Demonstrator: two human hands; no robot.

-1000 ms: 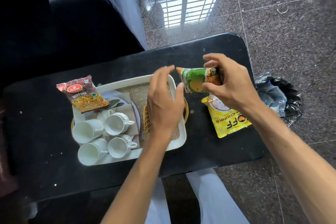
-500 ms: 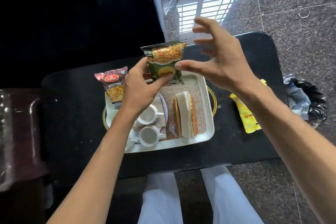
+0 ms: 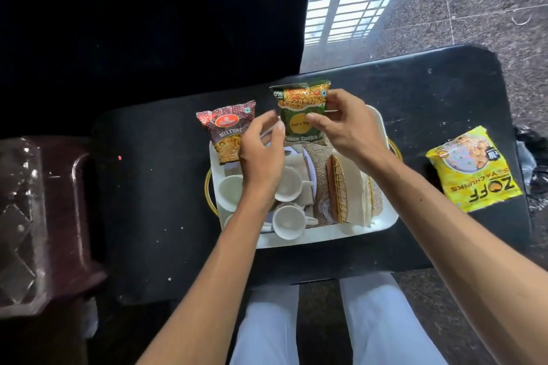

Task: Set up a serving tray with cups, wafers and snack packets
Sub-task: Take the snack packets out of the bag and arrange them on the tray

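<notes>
The green snack packet (image 3: 302,114) stands upright over the far edge of the white tray (image 3: 326,235), my right hand (image 3: 350,130) pinching its right side, my left hand (image 3: 264,151) half-closed with its thumb on the left edge. I should lean it beside the red mixture packet (image 3: 229,133), clear of the cups (image 3: 289,221). The black bench (image 3: 154,187) is speckled; a yellow packet (image 3: 474,170) waits on it, above a granite floor (image 3: 489,3).

The tray (image 3: 302,241) and cups (image 3: 289,221) are white. One packet (image 3: 302,114) is green with orange top, the mixture packet (image 3: 229,132) is maroon, the third packet (image 3: 474,170) is yellow. The surface (image 3: 154,187) is black, the floor (image 3: 489,9) speckled grey.
</notes>
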